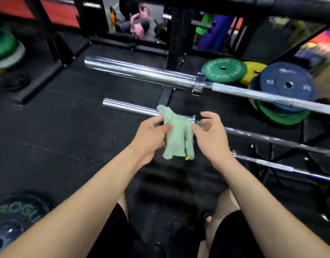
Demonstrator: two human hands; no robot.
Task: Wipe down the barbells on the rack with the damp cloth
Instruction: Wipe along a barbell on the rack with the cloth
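Black rubber floor (58, 146) fills most of the view. Black rack (176, 40) uprights stand at the back, with a blurred mirror or opening behind them. Top bar (142, 72): thick chrome sleeve, collar, then thinner shaft running right and down. Middle bar (127, 108): chrome sleeve end pokes out left of the cloth, dark shaft goes on to the right. Low bar (283, 167): thin, at lower right, only partly seen. Plates stacked on the floor right of the bars: blue plate (289, 84) leaning on top, green plate (223, 69) flat behind, yellow plate (253, 69) between them, more green under the blue. Black plate (17, 213) with green letters at bottom left. More green and white plates at far left edge, blurred.

Two bare forearms reach in from the bottom; black shorts and knees below. Left hand (151, 135): grip closed on the cloth (176, 135), thumb and fingers pinching its upper left edge. Right hand (211, 135): fingers half curled and spread, fingertips at the cloth's right edge; whether they pinch it or only touch, cannot tell. Cloth is pale green, crumpled, hanging between the hands in front of the middle bar near its collar; whether it touches the bar is unclear. Small yellow tag (187, 158) at its lower corner.
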